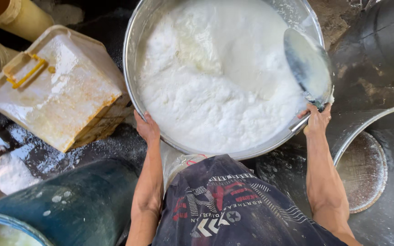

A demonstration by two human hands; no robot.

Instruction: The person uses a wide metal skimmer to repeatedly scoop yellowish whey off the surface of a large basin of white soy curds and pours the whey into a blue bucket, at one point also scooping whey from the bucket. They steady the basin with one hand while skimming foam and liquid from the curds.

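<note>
1. Left hand (147, 127) grips rim of big steel basin (131, 54), near side; basin full of wet white mash (215, 86).
2. Right hand (316, 120) clamps opp. rim plus metal scoop (307, 64) handle.
3. Risk: wet rim, heavy load; grip slips, basin tips, mash spills.

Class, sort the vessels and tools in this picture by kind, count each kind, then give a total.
Large metal basin of white mush, gripped by left hand and right hand: 1
Metal scoop: 1
Plastic tub, overturned: 1
Yellow pipes: 2
Dark drums: 2
Total: 7
</note>
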